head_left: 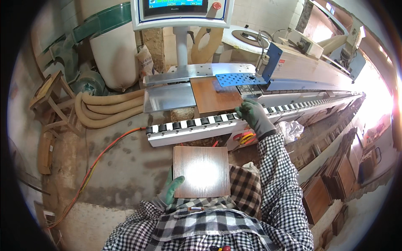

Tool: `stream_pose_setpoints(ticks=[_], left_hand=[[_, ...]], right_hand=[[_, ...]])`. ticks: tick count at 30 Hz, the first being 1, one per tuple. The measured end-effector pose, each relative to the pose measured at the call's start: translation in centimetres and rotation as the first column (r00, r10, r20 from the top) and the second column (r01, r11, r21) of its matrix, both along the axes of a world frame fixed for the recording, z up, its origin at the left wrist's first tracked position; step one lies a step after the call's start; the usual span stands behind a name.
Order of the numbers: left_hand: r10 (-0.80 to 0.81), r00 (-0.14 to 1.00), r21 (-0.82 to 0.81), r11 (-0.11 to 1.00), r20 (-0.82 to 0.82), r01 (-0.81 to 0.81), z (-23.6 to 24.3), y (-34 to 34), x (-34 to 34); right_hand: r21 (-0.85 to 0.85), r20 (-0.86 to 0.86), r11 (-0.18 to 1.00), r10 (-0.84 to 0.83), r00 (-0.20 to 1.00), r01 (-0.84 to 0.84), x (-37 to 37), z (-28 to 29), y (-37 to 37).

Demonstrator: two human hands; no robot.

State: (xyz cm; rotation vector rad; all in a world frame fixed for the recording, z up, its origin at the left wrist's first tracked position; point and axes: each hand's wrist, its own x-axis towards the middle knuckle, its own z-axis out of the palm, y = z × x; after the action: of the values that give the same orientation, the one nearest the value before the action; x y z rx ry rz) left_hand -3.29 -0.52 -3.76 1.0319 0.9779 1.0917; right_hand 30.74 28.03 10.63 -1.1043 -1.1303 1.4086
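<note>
My left hand [171,189], in a green and grey work glove, grips a small wood-grain panel [201,161] by its left edge. Its thumb lies on the face and its other fingers are hidden behind. This panel is held in front of my body, and bright glare covers its middle. My right hand [254,118], in the same kind of glove, is at the near right corner of a brown panel [215,97] lying on the machine's metal infeed table [167,99]. Its fingers are bent and closed at that corner. The panel's far part reaches beside a blue perforated plate [236,79].
A roller rail [184,131] runs along the machine's near side. A control screen [176,9] stands behind on a post. Hoses [111,109] and a wooden stool [54,98] are at left, with an orange cable [102,152] across the floor. Stacked panels [328,184] lean at right.
</note>
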Motion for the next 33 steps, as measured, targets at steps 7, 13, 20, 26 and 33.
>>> stream_pose_setpoints(ticks=[7, 13, 20, 26, 33], left_hand=[[-0.125, 0.988, 0.309, 0.939, -0.097, 0.149, -4.7, -0.4, -1.7], [-0.054, 0.959, 0.463, 0.867, -0.278, 0.182, -6.2, -0.4, -2.4], [0.102, 0.942, -0.265, 0.964, 0.319, -0.015, 0.0, 0.0, -0.5], [0.134, 0.937, -0.294, 0.955, 0.324, -0.035, 0.4, 0.2, -0.5], [0.112, 0.943, -0.255, 0.967, 0.314, -0.03, 0.4, 0.2, -0.6]], right_hand=[[0.596, 0.688, 0.787, -0.395, 0.609, -0.162, -8.0, 2.0, -3.4], [0.488, 0.873, 0.716, -0.406, 0.271, -0.498, -13.4, 0.8, -3.5], [0.493, 0.869, 0.773, -0.421, 0.259, -0.399, -10.3, 1.1, -2.9], [0.456, 0.889, 0.855, -0.43, 0.155, -0.248, -5.8, 1.9, -2.6], [0.589, 0.808, 0.8, -0.588, 0.052, -0.116, -0.2, 0.2, -0.9]])
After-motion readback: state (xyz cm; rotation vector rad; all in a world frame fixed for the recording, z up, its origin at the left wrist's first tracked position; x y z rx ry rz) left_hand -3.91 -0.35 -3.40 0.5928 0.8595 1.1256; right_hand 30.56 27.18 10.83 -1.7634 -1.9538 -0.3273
